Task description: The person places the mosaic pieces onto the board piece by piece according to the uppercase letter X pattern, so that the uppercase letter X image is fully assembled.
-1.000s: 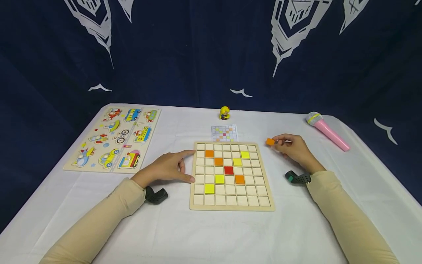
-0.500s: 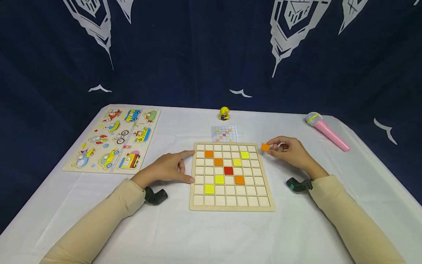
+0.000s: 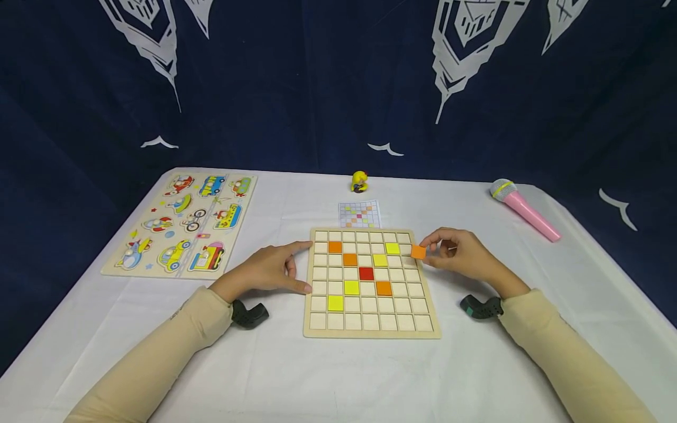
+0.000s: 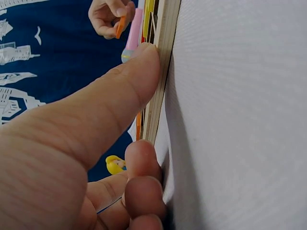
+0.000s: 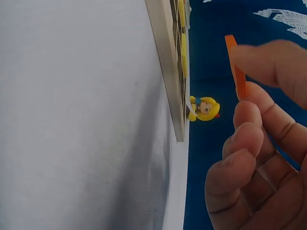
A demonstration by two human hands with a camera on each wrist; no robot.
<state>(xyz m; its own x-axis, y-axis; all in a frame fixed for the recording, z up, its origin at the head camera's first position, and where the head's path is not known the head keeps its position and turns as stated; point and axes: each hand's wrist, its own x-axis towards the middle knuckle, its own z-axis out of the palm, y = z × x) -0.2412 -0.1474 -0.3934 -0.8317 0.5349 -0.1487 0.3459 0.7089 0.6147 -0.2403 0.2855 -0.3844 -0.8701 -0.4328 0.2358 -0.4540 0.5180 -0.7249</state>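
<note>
A wooden grid board [image 3: 370, 330] lies flat at mid-table, with orange, yellow and red square tiles in some of its cells. My right hand [image 3: 461, 254] pinches a thin orange tile [image 3: 418, 251] between thumb and fingers, over the board's right edge toward the back. In the right wrist view the orange tile [image 5: 237, 67] is seen edge-on, raised above the board. My left hand [image 3: 267, 269] rests at the board's left side, thumb and index finger extended and touching its edge. The left wrist view shows the thumb [image 4: 139, 72] against that edge, other fingers bent below.
Behind the board lies a small printed grid card [image 3: 359, 213], with a yellow toy figure [image 3: 359, 182] beyond it. A vehicle picture puzzle board [image 3: 182, 226] lies at the left. A pink microphone [image 3: 529, 212] lies at the right back. A dark curtain [image 3: 296, 88] hangs behind the table.
My right hand has brought the orange tile left and nearer, from beside the board's back right corner to over its right edge. The left hand stays in place.
</note>
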